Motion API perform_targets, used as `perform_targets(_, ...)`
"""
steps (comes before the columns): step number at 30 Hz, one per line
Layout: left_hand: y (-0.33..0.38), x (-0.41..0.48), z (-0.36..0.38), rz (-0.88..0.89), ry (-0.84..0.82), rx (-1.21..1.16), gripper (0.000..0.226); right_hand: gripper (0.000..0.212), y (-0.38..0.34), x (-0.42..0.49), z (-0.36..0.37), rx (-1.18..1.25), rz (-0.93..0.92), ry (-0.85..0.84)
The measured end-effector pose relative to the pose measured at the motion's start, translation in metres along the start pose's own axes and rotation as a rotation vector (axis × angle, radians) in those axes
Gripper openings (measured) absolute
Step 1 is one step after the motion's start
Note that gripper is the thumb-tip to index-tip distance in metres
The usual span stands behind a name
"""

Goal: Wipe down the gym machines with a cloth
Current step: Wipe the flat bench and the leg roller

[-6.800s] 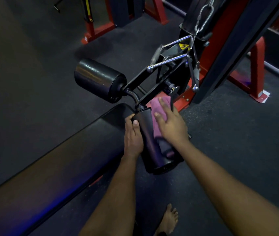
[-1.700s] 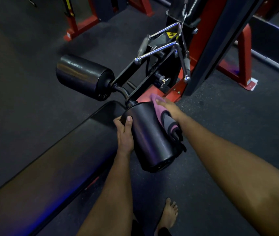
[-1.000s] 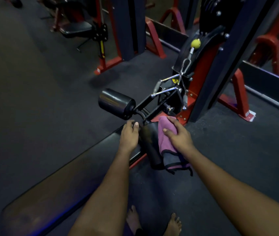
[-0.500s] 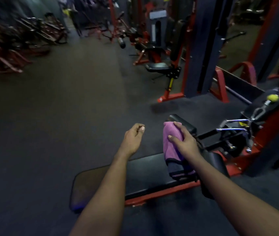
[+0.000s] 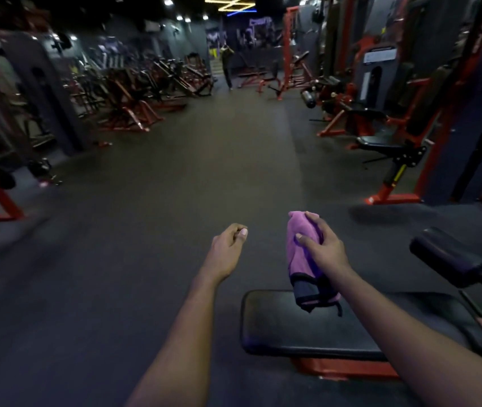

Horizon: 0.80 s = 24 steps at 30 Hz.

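With the right hand (image 5: 323, 248) clenched on the purple cloth (image 5: 302, 254) and the left hand (image 5: 228, 248) loosely curled, empty, the step looks between machines; next, press cloth to the near bench pad (image 5: 292, 327).

1. One head-worn view looks forward and slightly down along a gym aisle (image 5: 204, 148).
2. Both forearms reach in from the bottom edge, close to the lens.
3. A padded bench (image 5: 307, 327) sits near, lower right.
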State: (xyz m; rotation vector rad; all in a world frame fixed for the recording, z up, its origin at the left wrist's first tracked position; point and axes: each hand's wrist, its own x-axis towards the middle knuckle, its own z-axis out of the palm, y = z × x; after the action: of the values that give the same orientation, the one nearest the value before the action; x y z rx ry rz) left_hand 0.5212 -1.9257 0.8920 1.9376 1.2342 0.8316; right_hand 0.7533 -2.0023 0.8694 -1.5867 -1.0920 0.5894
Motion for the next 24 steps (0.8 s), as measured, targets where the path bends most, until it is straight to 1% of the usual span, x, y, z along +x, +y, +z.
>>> perform_targets(4, -0.034, 0.02, -0.049, -0.014, 0.028, -0.001, 0.026, 0.056, -0.021, 0.021, 0.062, 0.003, -0.019, -0.021)
perform_targets(10, -0.089, 0.1, -0.096, 0.012, 0.013, 0.031, 0.023, 0.053, -0.028, 0.088, 0.14, 0.042, -0.044, 0.036)
perform_targets(12, -0.105, 0.144, -0.107, 0.047, 0.0, 0.047, 0.021, 0.051, -0.026, 0.121, 0.166, 0.064, -0.038, 0.068)
perform_targets(18, -0.123, 0.278, -0.125, 0.101, -0.094, 0.061, 0.021, 0.05, -0.022, 0.227, 0.208, 0.068, 0.014, 0.176)
perform_targets(24, -0.134, 0.401, -0.118, 0.173, -0.19, 0.022, 0.021, 0.051, -0.011, 0.315, 0.226, 0.014, 0.071, 0.283)
